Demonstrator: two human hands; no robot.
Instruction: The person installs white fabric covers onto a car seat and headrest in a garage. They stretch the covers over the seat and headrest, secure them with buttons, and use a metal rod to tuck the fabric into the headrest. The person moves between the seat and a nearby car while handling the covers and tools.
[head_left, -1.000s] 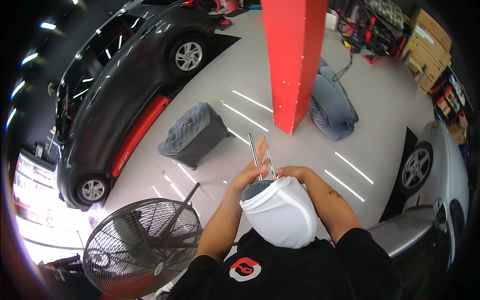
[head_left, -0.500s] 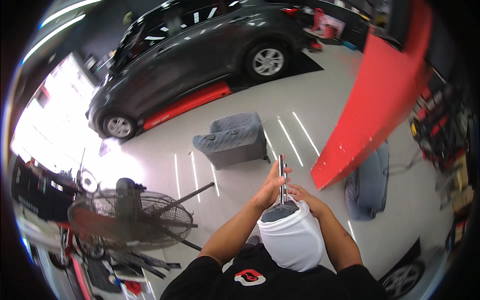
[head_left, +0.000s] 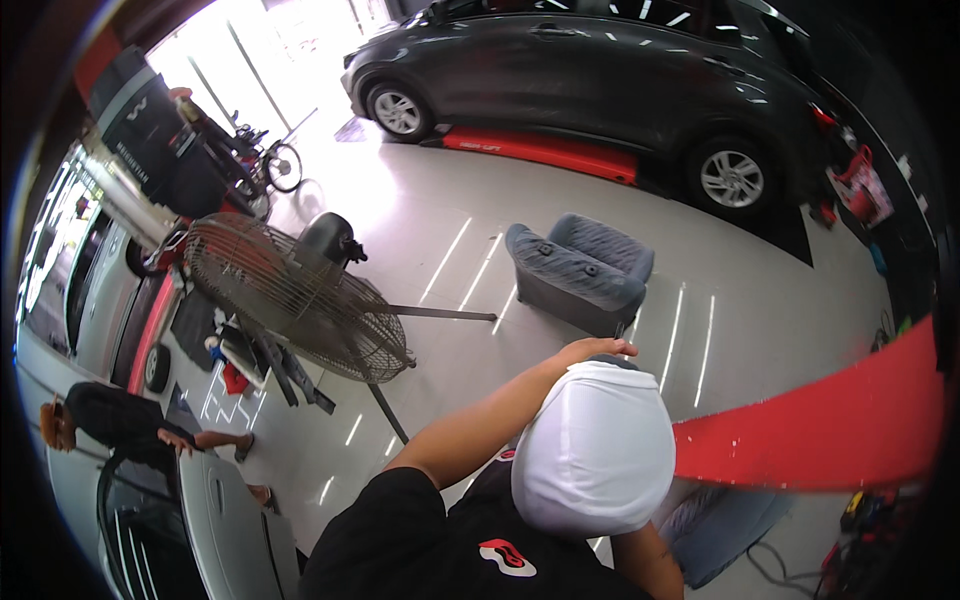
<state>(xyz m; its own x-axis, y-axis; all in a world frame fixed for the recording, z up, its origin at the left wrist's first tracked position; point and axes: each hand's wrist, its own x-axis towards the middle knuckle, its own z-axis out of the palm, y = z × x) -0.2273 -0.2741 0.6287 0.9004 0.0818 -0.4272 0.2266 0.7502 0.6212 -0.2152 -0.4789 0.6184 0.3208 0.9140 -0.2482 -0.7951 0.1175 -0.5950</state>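
Note:
A grey headrest [head_left: 612, 362] in a white fabric cover [head_left: 595, 450] is held up in front of my chest, with its covered end toward me. Only a thin bit of its metal posts [head_left: 620, 330] shows beyond the far end. My left hand [head_left: 592, 350] lies across that far end by the grey fabric, fingers closed over it and partly hidden. The right forearm [head_left: 648, 562] comes up behind the cover on the right; the hand itself is hidden by the headrest.
A grey car seat [head_left: 580, 275] stands on the floor ahead. A large fan [head_left: 290, 290] is at left, its legs reaching toward me. A red lift arm [head_left: 820, 410] juts in at right above another seat piece [head_left: 725, 530]. A dark car [head_left: 570, 95] stands beyond; a person [head_left: 120, 425] is beside a silver car [head_left: 225, 510].
My view has turned left. The headrest has tipped so its posts, upright before, are mostly hidden. My right hand has gone from sight behind it.

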